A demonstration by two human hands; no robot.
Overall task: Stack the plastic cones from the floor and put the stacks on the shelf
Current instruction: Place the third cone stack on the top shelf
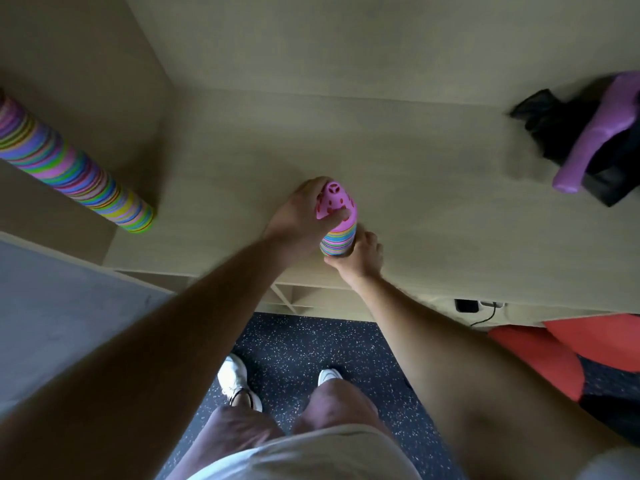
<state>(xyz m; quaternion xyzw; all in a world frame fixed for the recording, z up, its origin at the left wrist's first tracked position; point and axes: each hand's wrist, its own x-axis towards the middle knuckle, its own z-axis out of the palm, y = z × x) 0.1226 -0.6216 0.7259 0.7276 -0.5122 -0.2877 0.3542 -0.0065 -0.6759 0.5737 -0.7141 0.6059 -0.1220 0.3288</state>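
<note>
A short stack of many-coloured plastic cones (pixel 337 239), topped by a pink perforated cone, stands upright on the pale wooden shelf (pixel 433 188). My left hand (pixel 301 216) grips the pink top cone, thumb across its side. My right hand (pixel 360 258) holds the stack at its base from below and to the right. A much taller stack of coloured cones (pixel 69 168) stands at the left of the same shelf, close to the side wall.
A purple object (pixel 595 136) lies on black material (pixel 554 129) at the shelf's right end. Below the shelf edge are a speckled dark floor (pixel 304 341), my white shoes, red mats (pixel 571 348) at right and a black plug with a cable (pixel 467 305).
</note>
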